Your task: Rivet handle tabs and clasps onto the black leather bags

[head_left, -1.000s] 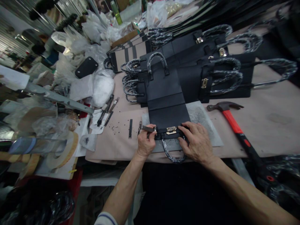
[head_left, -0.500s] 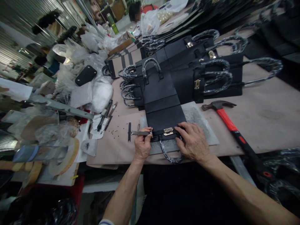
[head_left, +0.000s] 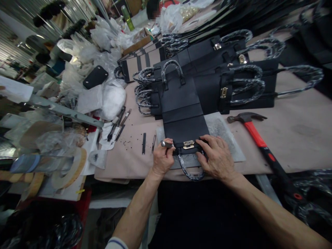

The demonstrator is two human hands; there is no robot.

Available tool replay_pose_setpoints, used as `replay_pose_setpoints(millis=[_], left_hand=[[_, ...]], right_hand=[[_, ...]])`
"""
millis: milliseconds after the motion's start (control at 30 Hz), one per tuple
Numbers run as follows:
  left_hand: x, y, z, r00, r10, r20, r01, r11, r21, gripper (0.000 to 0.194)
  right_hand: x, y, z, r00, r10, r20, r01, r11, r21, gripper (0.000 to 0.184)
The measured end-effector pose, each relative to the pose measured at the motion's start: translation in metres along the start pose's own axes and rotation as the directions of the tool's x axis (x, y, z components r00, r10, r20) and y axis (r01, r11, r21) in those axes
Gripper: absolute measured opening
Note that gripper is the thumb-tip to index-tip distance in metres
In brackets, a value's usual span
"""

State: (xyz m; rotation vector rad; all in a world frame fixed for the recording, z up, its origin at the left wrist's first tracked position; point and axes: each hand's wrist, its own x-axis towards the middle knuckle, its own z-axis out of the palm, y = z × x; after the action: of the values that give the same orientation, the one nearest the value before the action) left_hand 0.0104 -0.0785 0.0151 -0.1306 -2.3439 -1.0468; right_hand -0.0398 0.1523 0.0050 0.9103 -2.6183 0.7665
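Observation:
A black handbag panel (head_left: 185, 126) lies over a pale, speckled board (head_left: 225, 136), its plastic-wrapped handles at both ends. My left hand (head_left: 163, 159) pinches a silvery metal tool (head_left: 166, 144) at the left end of the black strap; its tip is hidden by my fingers. On the strap sits a gold clasp (head_left: 188, 144). My right hand (head_left: 216, 155) rests on the bag just right of that clasp, thumb and fingers apart. A thin metal rod (head_left: 154, 143) and a flat dark strip (head_left: 144, 143) lie to the left of my left hand.
A red-handled claw hammer (head_left: 252, 133) lies at the right, its handle over the table edge. More black bags (head_left: 207, 86) are piled behind. Several slim tools (head_left: 119, 126) and tiny dark bits lie at the left. Plastic bags and tape rolls crowd beyond. A person's head shows far back.
The metal tool in my left hand has swung from lying sideways to pointing more toward the camera. My right hand stays beside the clasp. The whole view has shifted slightly.

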Motion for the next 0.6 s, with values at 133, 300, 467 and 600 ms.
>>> replay_pose_setpoints(millis=[133, 300, 467, 600], left_hand=[[0.007, 0.003, -0.002, 0.998, -0.010, 0.060, 0.011, 1.000, -0.019, 0.014], [0.011, 0.003, -0.006, 0.989, -0.088, 0.123, 0.093, 0.995, -0.035, 0.018], [0.008, 0.003, -0.006, 0.984, -0.142, 0.109, 0.151, 0.985, -0.082, 0.018], [0.008, 0.006, -0.006, 0.971, -0.194, 0.139, 0.205, 0.976, -0.068, 0.020]], right_hand=[[0.002, 0.004, -0.006, 1.000, -0.021, 0.017, 0.019, 0.993, 0.117, 0.038], [0.000, 0.060, -0.041, 0.983, 0.067, -0.171, -0.047, 0.992, 0.114, 0.037], [-0.024, 0.128, -0.076, 0.914, 0.400, -0.070, -0.401, 0.858, -0.321, 0.060], [-0.034, 0.134, -0.080, 0.723, 0.654, 0.221, -0.537, 0.734, -0.415, 0.058]])
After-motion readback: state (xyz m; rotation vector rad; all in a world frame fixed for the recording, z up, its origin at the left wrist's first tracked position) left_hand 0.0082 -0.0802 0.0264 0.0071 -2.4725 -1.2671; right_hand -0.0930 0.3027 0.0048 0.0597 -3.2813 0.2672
